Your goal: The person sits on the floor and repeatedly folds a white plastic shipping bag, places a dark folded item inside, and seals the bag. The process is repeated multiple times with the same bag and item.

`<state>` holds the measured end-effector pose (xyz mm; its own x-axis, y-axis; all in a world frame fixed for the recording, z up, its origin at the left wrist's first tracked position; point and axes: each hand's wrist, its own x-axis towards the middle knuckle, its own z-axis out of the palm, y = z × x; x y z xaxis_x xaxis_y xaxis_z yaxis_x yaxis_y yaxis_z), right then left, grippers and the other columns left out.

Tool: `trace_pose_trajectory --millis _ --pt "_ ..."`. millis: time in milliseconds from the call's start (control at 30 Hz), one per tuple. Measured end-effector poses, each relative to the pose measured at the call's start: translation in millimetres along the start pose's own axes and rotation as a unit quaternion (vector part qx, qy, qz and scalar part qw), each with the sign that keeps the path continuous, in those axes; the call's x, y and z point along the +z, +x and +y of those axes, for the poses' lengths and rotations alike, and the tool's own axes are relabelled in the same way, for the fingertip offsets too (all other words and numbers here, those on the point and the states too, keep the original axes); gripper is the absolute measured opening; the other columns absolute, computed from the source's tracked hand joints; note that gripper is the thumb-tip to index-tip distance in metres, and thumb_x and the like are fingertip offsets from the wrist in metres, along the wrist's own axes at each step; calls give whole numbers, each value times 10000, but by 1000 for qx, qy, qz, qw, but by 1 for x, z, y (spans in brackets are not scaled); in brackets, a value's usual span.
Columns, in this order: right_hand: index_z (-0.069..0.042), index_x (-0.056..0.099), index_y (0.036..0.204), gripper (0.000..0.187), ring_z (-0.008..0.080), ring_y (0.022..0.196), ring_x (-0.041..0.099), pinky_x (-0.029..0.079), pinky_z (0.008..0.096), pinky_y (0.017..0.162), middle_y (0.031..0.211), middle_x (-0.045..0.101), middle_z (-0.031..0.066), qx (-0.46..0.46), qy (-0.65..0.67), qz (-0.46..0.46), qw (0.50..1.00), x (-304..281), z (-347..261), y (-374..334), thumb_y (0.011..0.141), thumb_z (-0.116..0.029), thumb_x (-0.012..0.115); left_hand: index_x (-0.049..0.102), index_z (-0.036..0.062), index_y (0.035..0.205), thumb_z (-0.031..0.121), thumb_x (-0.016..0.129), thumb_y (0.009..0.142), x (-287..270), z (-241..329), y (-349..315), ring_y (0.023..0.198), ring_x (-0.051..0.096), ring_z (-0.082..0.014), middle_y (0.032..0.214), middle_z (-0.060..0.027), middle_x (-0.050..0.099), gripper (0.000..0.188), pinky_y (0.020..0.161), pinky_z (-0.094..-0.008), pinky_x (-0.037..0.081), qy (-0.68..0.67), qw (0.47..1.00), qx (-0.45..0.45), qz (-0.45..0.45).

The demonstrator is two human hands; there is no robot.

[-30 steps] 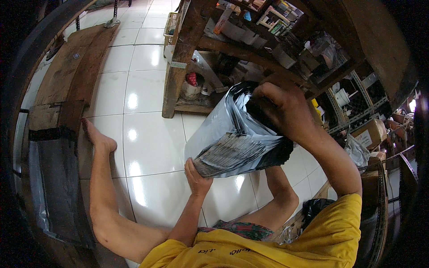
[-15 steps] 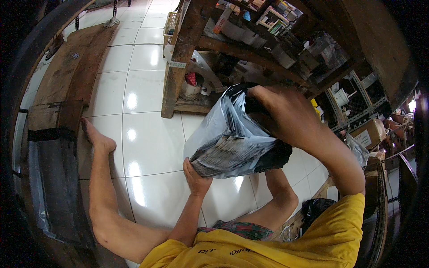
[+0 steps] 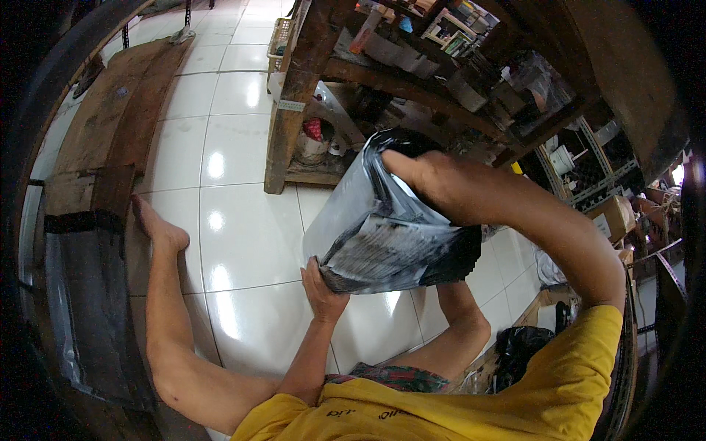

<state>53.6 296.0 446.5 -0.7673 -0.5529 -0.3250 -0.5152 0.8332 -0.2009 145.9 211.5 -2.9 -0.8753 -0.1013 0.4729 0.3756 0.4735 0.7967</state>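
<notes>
While the left hand (image 3: 322, 295) holds the plastic stack (image 3: 393, 231) by a lower corner, the right hand (image 3: 425, 178) bends over the top, its grip unclear. Between these 2 hands, the plastic stack is gathered already, but its edges look uneven.
</notes>
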Motion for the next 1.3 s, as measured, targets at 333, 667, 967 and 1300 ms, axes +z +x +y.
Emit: trace_pose_trajectory --millis 333,667,967,1300 --pt "-102 602 1184 348 377 973 690 535 437 797 1082 677 186 66 -116 -6 991 -7 -5 -9 846 -24 620 215 -41 1504 409 842 746 8 -5 0 1346 408 -483 1465 -307 371 1082 1133 -661 300 -15 998 -37 -49" --pt "-39 518 1056 176 419 928 679 532 496 808 930 660 232 -38 -84 -25 995 -2 4 -2 899 -111 553 183 -26 1517 418 854 737 12 -10 2 1339 411 -485 1490 -306 353 1121 1115 -668 307 -27 999 28 22" --pt "-43 506 1344 508 444 1184 595 472 491 1000 1263 601 283 178 -186 141 956 10 29 -15 871 -146 660 215 -32 1502 323 883 697 8 11 19 1303 431 -486 1438 -289 407 1104 1099 -596 356 -43 999 -24 -10" --pt "-60 509 1236 387 441 1014 655 521 511 854 1103 659 271 90 -68 98 989 15 14 -15 869 -105 622 241 18 1504 264 891 697 16 11 10 1304 426 -471 1429 -265 427 1066 1094 -588 356 -57 997 -43 3"
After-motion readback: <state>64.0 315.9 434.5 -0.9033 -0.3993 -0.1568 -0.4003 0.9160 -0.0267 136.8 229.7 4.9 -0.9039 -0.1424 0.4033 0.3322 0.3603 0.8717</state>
